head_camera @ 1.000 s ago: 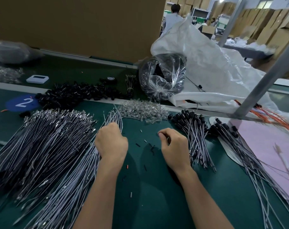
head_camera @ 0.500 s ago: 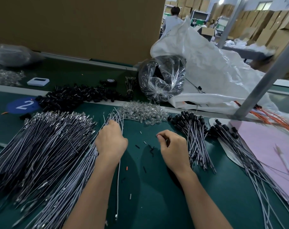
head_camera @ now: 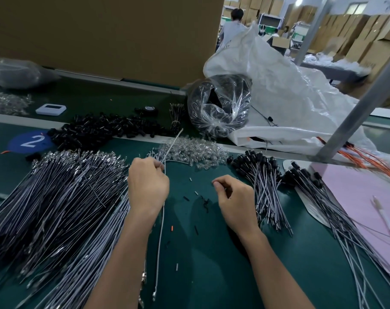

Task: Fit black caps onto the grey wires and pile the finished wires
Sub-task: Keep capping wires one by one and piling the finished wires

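Left hand point(head_camera: 148, 184) pinches one grey wire point(head_camera: 160, 230), its far end blurred; right hand point(head_camera: 234, 201) curls its fingers, contents hidden.

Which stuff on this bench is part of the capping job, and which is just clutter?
Job: left hand gripping one grey wire, right hand, bare wire heap, loose black caps, capped wire pile.
Clutter: white sack, pink sheet, orange wires, blue number disc, white gadget.
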The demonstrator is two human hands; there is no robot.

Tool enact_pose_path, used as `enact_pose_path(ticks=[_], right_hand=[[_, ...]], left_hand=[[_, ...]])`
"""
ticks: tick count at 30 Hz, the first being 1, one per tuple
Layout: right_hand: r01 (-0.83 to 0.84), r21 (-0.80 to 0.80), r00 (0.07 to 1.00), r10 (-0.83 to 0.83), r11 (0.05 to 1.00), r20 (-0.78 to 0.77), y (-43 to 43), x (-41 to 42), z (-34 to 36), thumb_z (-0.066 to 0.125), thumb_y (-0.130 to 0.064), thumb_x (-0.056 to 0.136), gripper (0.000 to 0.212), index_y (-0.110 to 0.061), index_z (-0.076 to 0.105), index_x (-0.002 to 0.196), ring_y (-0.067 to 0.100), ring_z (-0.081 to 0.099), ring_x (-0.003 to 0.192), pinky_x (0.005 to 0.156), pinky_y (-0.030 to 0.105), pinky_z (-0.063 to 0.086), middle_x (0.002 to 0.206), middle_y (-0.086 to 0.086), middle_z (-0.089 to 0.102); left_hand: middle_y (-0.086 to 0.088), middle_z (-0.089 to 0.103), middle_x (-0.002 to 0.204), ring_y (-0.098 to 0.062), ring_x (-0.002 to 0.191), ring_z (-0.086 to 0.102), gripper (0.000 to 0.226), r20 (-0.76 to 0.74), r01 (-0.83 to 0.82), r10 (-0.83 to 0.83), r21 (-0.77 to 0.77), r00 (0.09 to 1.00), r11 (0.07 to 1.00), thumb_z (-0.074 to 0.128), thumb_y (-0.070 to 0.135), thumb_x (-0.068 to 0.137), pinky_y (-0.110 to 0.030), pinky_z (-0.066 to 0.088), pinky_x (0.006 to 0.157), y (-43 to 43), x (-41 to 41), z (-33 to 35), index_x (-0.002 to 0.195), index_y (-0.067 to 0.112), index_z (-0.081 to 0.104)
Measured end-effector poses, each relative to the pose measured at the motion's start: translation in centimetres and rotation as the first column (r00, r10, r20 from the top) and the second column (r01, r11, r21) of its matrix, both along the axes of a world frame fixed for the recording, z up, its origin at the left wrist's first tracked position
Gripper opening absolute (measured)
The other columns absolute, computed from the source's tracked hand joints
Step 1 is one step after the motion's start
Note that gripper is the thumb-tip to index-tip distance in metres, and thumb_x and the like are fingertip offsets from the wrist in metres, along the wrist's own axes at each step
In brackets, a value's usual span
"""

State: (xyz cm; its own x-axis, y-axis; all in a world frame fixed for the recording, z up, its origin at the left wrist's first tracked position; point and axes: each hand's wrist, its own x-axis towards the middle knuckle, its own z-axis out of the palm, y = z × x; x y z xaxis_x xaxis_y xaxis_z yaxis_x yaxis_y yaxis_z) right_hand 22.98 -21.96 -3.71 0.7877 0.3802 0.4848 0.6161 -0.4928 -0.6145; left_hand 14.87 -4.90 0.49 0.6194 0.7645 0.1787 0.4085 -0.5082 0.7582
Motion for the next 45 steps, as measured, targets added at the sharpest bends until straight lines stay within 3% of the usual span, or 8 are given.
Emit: enact_pose_path(ticks=[3, 6, 10, 14, 17, 25, 33, 45], right_hand=[[-0.019, 0.128, 0.998, 0.026, 0.992, -0.058, 0.3, -0.3, 0.3, 0.065, -0.009, 0.092, 0.009, -0.014, 0.072, 0.088, 0.009, 0.06, 0.068, 0.061, 0.019, 0.048, 0.073, -0.008, 0.066], [-0.063, 0.307, 0.971, 0.129, 0.95, -0.201, 0.5, -0.4, 0.8, 0.066, -0.013, 0.093, 0.009, -0.013, 0.074, 0.091, 0.012, 0.064, 0.067, 0.061, 0.027, 0.051, 0.074, -0.002, 0.071], [-0.128, 0.539, 0.849, 0.373, 0.832, -0.375, 0.5, -0.6, 1.4, 0.067, -0.025, 0.088, 0.014, -0.015, 0.075, 0.094, 0.001, 0.057, 0.063, 0.057, 0.015, 0.043, 0.078, 0.001, 0.073], [-0.045, 0.647, 0.801, 0.414, 0.762, -0.432, 0.3, -0.2, 1.3, 0.065, -0.011, 0.091, 0.011, -0.014, 0.074, 0.086, 0.006, 0.05, 0.057, 0.053, 0.017, 0.04, 0.073, 0.003, 0.07], [0.003, 0.725, 0.759, 0.47, 0.689, -0.45, 0.0, 0.3, 1.6, 0.061, -0.008, 0.091, 0.014, -0.013, 0.074, 0.087, 0.007, 0.049, 0.055, 0.051, 0.016, 0.04, 0.074, 0.006, 0.07], [-0.046, 0.711, 0.755, 0.49, 0.702, -0.435, -0.4, 0.3, 1.7, 0.058, -0.003, 0.093, 0.022, -0.018, 0.074, 0.097, 0.007, 0.049, 0.056, 0.052, 0.017, 0.041, 0.074, 0.004, 0.069], [-0.009, 0.721, 0.744, 0.487, 0.692, -0.458, -0.6, 0.4, 1.8, 0.054, -0.003, 0.095, 0.029, -0.021, 0.077, 0.094, 0.007, 0.05, 0.055, 0.052, 0.017, 0.042, 0.074, 0.003, 0.068], [0.062, 0.735, 0.726, 0.475, 0.675, -0.498, -0.8, 0.6, 1.9, 0.057, -0.024, 0.089, 0.021, -0.018, 0.077, 0.091, 0.006, 0.05, 0.054, 0.049, 0.016, 0.041, 0.065, 0.001, 0.062]], left_hand=[[0.005, 0.07, 0.069, -0.007, 0.054, 0.062, 0.02, 0.166, 0.118, -0.089, -0.173, 0.982, 0.978, 0.063, 0.005, 0.091, -0.01, 0.041, 0.048, -0.6, -0.4, 0.1, 0.083, 0.019, 0.075], [0.007, 0.071, 0.062, -0.003, 0.048, 0.063, 0.028, 0.268, 0.301, -0.212, -0.353, 0.94, 0.886, 0.068, 0.002, 0.086, -0.012, 0.044, 0.046, -1.8, -0.7, -0.2, 0.072, 0.026, 0.072], [0.007, 0.071, 0.059, -0.003, 0.046, 0.062, 0.025, 0.25, 0.412, -0.341, -0.343, 0.906, 0.844, 0.071, 0.001, 0.083, -0.011, 0.042, 0.046, -4.0, -0.4, -0.9, 0.072, 0.023, 0.074], [0.01, 0.068, 0.055, 0.0, 0.045, 0.06, 0.01, 0.23, 0.475, -0.418, -0.336, 0.879, 0.813, 0.074, 0.003, 0.081, -0.01, 0.042, 0.045, -5.4, -0.5, -1.3, 0.083, 0.012, 0.078], [0.006, 0.071, 0.061, -0.01, 0.044, 0.063, 0.007, 0.177, 0.486, -0.453, -0.38, 0.874, 0.787, 0.072, 0.007, 0.084, -0.018, 0.043, 0.04, -5.5, -1.0, -1.4, 0.088, 0.011, 0.077], [-0.002, 0.073, 0.068, -0.017, 0.043, 0.063, 0.017, 0.037, 0.61, -0.672, -0.46, 0.739, 0.646, 0.063, 0.01, 0.093, -0.022, 0.044, 0.039, -5.2, -4.1, -0.5, 0.084, 0.023, 0.069], [-0.001, 0.072, 0.066, -0.012, 0.039, 0.055, 0.005, -0.084, 0.626, -0.741, -0.477, 0.666, 0.617, 0.064, 0.018, 0.094, -0.022, 0.044, 0.042, -3.0, -7.0, 0.6, 0.097, 0.018, 0.068], [-0.006, 0.076, 0.078, -0.019, 0.06, 0.069, 0.015, 0.016, 0.634, -0.761, -0.564, 0.649, 0.529, 0.068, 0.01, 0.09, -0.032, 0.057, 0.058, -1.6, -9.5, 2.0, 0.102, 0.017, 0.071]])
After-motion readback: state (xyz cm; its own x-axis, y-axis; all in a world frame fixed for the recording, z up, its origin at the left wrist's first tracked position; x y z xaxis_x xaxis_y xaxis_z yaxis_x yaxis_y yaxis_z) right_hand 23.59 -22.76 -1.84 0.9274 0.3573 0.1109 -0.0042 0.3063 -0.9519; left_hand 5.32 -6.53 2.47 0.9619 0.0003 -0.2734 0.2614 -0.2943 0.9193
